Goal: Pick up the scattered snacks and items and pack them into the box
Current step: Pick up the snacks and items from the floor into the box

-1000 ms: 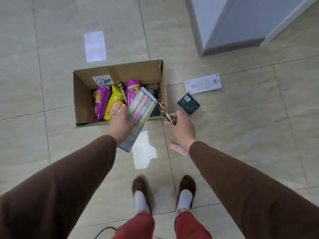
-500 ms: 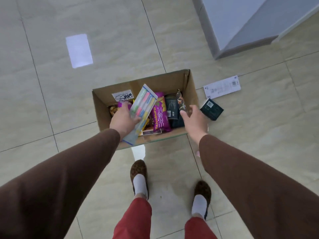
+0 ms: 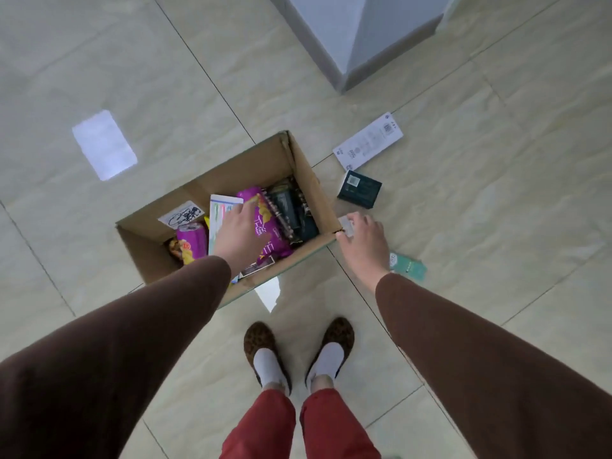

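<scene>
You're standing on a pale glossy tile floor (image 3: pixel 463 226) with thin dark grout lines. The open cardboard box (image 3: pixel 318 197) sits right on it, turned at an angle. Just past the box's right side there's a small dark green box (image 3: pixel 359 189) lying flat, and beyond that a white card (image 3: pixel 369 140) with printing. Nearer your feet, on the right, a teal packet (image 3: pixel 409 266) lies on the tiles. A grey-white wall corner (image 3: pixel 347 38) meets the floor further back.

snack packets (image 3: pixel 265 223) are lying inside the box (image 3: pixel 308 170) on the floor (image 3: pixel 496 226); a small carton (image 3: pixel 359 189) and a card (image 3: pixel 368 140) are lying just right of it.
</scene>
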